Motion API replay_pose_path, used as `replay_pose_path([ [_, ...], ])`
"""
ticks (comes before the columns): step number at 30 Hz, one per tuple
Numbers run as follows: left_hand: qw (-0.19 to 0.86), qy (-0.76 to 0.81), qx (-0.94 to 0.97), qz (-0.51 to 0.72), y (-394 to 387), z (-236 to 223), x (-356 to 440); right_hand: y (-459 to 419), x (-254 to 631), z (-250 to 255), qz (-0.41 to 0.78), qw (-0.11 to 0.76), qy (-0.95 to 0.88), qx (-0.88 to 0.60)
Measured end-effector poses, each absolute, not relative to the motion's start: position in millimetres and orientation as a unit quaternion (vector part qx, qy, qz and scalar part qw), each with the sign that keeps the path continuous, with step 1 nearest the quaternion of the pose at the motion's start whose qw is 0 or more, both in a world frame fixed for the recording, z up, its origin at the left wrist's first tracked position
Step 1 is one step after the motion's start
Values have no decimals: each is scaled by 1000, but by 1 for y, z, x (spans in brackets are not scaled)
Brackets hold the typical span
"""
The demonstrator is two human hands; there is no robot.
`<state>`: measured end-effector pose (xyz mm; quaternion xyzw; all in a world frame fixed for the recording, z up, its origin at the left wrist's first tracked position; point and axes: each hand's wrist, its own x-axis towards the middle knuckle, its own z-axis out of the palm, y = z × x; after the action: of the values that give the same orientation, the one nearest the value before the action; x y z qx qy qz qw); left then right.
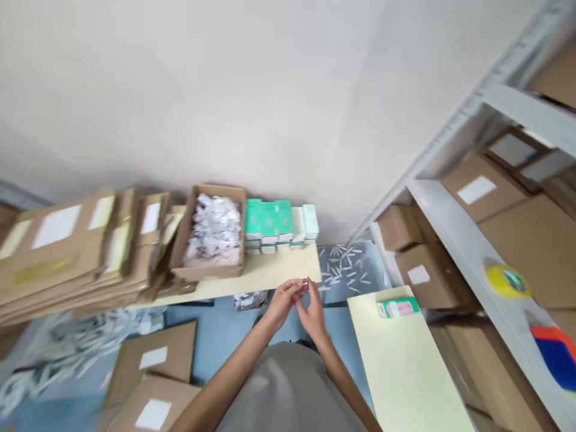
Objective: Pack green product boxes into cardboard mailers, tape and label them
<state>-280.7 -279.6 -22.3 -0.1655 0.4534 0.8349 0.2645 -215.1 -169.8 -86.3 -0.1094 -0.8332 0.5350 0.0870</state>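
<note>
In front of my body, at the near edge of the cream table (pixel 270 270), my left hand (pixel 284 301) and my right hand (pixel 312 309) meet at the fingertips. Both sets of fingers are pinched together; whatever is between them is too small to make out. Beyond them stand stacked green boxes (pixel 269 219), with paler mint boxes (pixel 310 222) at the right end. To the left of these is an open cardboard box (pixel 204 273) filled with crumpled white and grey pieces (pixel 217 225).
Flattened cartons (pixel 67 240) pile up at the left. A side table (pixel 405 360) holds a green and pink package (pixel 399 308). Metal shelving (pixel 450 210) at the right carries cartons and a yellow tape roll (pixel 508 281). White strips (pixel 344 264) litter the blue floor.
</note>
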Motion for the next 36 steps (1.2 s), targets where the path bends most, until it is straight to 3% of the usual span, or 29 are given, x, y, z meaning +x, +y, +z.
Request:
replay_pose_path([
  [7, 13, 548, -201, 812, -491, 14, -308, -329, -277, -46, 567, -16, -823, 13],
  [13, -273, 813, -231, 461, -675, 15, -356, -406, -285, -28, 584, -72, -806, 69],
  [16, -239, 872, -250, 345, -721, -1, -379, -418, -285, -24, 579, -94, -806, 80],
  [21, -194, 904, -241, 296, -730, -13, -384, -423, -290, -21, 577, -94, -809, 59],
  [30, -158, 919, -289, 216, -737, 15, -385, -435, -293, -12, 573, -87, -812, 67],
  [36, -236, 895, -295, 238, -723, 52, -376, -425, -291, -3, 577, -62, -813, 56],
])
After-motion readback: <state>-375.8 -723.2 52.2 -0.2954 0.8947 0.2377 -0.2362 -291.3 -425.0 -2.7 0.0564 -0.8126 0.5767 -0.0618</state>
